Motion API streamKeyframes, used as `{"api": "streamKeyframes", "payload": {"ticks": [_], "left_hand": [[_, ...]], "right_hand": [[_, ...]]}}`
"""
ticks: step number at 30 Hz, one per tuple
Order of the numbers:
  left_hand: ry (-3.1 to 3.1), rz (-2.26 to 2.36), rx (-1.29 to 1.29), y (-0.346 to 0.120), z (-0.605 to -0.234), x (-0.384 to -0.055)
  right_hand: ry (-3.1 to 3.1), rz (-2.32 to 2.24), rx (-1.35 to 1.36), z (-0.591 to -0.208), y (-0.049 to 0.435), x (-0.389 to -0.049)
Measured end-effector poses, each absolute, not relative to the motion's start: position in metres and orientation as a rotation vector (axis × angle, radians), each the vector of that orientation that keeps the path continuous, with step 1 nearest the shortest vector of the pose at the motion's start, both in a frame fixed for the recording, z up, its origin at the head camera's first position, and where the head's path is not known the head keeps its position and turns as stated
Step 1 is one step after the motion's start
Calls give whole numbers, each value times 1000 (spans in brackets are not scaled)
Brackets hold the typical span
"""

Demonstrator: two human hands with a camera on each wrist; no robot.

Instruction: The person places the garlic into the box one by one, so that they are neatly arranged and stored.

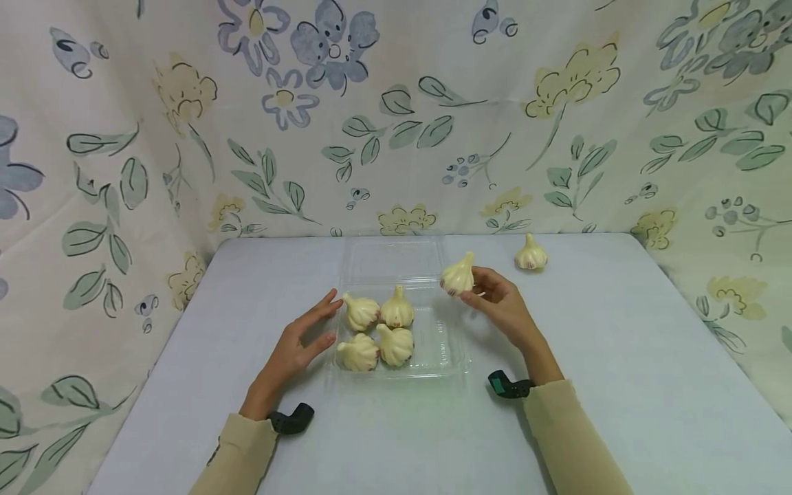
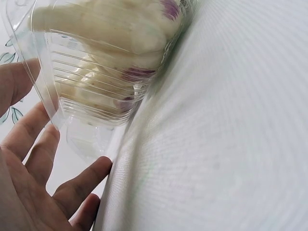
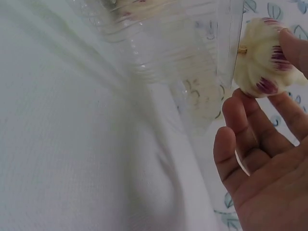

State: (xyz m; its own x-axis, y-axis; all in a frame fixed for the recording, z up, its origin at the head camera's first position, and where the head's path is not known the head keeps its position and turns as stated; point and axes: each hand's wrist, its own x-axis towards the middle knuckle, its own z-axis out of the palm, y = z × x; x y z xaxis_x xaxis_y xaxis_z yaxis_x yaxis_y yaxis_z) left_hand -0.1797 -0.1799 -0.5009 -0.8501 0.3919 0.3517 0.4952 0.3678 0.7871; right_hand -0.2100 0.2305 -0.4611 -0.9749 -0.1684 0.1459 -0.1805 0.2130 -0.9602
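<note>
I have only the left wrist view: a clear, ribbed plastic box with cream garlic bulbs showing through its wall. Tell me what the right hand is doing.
Observer: The right hand pinches a cream, purple-streaked garlic bulb between thumb and fingers.
Operator: Count the ones inside the box.
Observer: Four rounded, cream garlic bulbs sit in the clear, ribbed plastic box, in two rows of two.
Operator: Report any bulb lying elsewhere.
Observer: One pale, pointed-top garlic bulb stands on the flat white table near its far edge, beyond the right hand.
</note>
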Motion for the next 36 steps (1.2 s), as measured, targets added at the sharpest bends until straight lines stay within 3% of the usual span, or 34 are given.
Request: {"api": "streamKeyframes", "payload": {"ticks": [36], "left_hand": [[-2508,-1497,-826,-180,-500,-180]], "right_hand": [[-2726,1388,676,-460,202,-204]]}}
